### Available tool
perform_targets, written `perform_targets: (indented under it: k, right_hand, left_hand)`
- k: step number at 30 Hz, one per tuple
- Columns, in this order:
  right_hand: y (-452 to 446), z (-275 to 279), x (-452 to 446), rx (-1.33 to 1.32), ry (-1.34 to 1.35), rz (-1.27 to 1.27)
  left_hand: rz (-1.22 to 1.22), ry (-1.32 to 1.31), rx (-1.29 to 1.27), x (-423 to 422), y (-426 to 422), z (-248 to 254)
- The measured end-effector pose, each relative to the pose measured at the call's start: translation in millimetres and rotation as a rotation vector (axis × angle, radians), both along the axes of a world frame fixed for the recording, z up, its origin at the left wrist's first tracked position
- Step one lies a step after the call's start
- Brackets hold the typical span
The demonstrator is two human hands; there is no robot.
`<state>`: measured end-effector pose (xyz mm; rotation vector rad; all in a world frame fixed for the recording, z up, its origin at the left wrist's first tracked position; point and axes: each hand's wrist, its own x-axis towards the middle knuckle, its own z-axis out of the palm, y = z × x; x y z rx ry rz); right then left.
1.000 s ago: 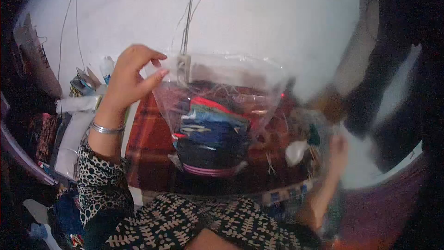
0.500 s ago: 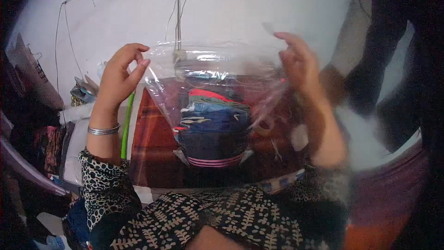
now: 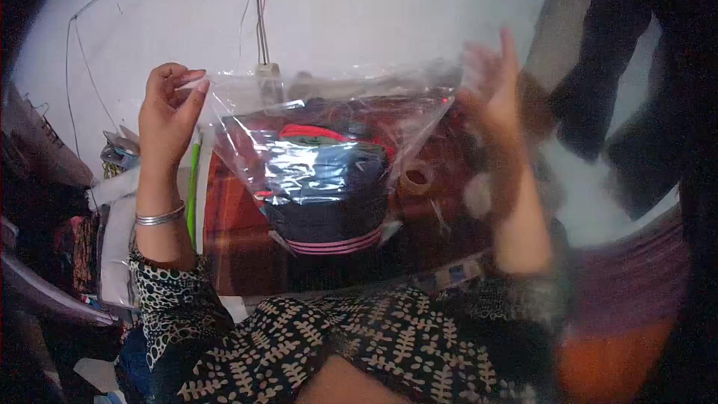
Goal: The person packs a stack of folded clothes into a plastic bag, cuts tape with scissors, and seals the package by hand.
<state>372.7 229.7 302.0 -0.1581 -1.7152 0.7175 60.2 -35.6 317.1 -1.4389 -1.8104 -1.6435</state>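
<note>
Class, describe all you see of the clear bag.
The bag looks like thin, shiny plastic, spread wide at its far end, narrower around the folded clothes inside. The left hand pinches its far left corner; the right hand, blurred, is near the other, contact unclear. It lies over a reddish surface.

1. Had the clothes stack (image 3: 321, 217) inside the plastic bag (image 3: 422, 131), on the bench (image 3: 239, 224).
2. Had the left grip (image 3: 170, 108) at the bag's upper left corner, the right grip (image 3: 493, 93) beside the upper right, with contact too blurred to tell.
3. Had a roll (image 3: 404, 179) on the bench, right of the stack.
4. Had a strip (image 3: 194, 194) left of the bench, the wall (image 3: 396, 7) behind.
</note>
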Motion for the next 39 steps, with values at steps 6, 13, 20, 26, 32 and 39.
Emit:
perform_targets:
  k: [6,13,20,26,32,39]
  right_hand:
    - [-6.9,-31.0,-21.2,-0.562,0.015,0.486]
    - [-11.7,-14.1,-23.6,-0.691,0.045,0.396]
    - [-18.9,2.6,-19.7,-0.675,-0.004,0.292]
    - [-22.0,9.1,-20.9,-0.638,0.054,0.247]
    - [-9.8,19.2,-18.4,-0.491,0.147,0.292]
    - [-12.6,26.6,-15.6,-0.502,0.163,0.216]
  left_hand:
    - [-0.08,-0.355,-0.125,14.5,-1.3,1.2]
    - [-0.269,-0.632,0.172,3.3,10.7,-24.5]
    - [-0.148,-0.644,0.319,4.3,6.9,-31.0]
    - [0.093,-0.435,0.345,14.6,4.8,-27.6]
    - [0.115,-0.349,0.372,17.2,4.9,-26.1]
    - [0.057,-0.367,0.393,11.2,5.5,-30.2]
